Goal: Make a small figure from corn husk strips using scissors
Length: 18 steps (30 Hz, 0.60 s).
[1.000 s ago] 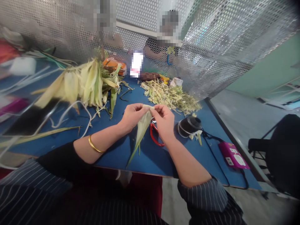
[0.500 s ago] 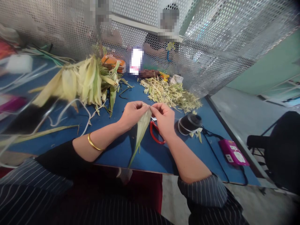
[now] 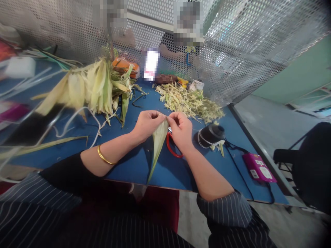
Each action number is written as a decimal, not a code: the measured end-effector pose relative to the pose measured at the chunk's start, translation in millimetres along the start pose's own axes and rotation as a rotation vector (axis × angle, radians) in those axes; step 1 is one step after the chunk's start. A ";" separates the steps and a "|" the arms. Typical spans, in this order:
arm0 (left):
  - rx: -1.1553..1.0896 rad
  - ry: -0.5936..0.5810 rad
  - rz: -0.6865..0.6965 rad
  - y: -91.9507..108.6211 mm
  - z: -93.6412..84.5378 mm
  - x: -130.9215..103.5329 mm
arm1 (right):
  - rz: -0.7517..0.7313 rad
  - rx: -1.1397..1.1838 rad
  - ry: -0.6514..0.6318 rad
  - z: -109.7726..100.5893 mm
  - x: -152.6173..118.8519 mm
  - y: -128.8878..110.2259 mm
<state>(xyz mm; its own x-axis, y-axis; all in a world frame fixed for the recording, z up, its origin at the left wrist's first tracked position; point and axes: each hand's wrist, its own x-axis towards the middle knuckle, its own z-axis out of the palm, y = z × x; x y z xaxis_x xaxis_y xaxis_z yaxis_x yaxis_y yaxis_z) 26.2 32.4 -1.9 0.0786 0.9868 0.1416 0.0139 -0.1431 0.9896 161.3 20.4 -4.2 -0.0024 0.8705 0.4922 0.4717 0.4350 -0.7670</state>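
A pale green corn husk [image 3: 159, 139] hangs over the blue table [image 3: 124, 165], its tip pointing down towards the front edge. My left hand [image 3: 148, 125] pinches the husk's upper end, and a gold bangle is on that wrist. My right hand [image 3: 181, 130] is closed in a pinch at the same end, its fingertips meeting those of the left. Red-handled scissors [image 3: 171, 148] lie beside the husk, partly behind my right hand. To the right, a black spool [image 3: 210, 135] rests on its side with white thread around it.
A heap of husks [image 3: 90, 88] lies at the back left, and a pile of husk scraps [image 3: 188, 103] at the back right. A purple power box [image 3: 259, 167] with cables sits at the right. Behind stands a perforated screen [image 3: 232, 62] with people beyond it.
The hanging husk's lower tip has swung slightly to the right. Both hands keep their pinch at its top. The view has shifted a little.
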 end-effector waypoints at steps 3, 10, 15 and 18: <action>0.006 0.004 -0.027 -3.4 0.2 0.3 | -0.076 -0.072 0.000 -0.2 -1.3 -0.9; -0.098 -0.004 -0.001 -1.2 0.1 0.1 | 0.058 0.054 0.043 3.6 -2.1 -1.5; -0.058 0.027 0.022 -3.5 0.1 1.3 | 0.104 0.092 0.063 6.4 -2.1 0.2; -0.010 0.038 0.049 -6.7 0.0 2.1 | 0.084 0.058 0.048 6.3 -2.5 0.2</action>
<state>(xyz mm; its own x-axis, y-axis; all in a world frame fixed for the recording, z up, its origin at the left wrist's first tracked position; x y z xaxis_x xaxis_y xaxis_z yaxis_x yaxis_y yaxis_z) 26.3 35.5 -8.2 0.0410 0.9808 0.1904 0.0015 -0.1907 0.9817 155.8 19.7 -8.2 0.0777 0.8929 0.4435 0.4165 0.3751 -0.8282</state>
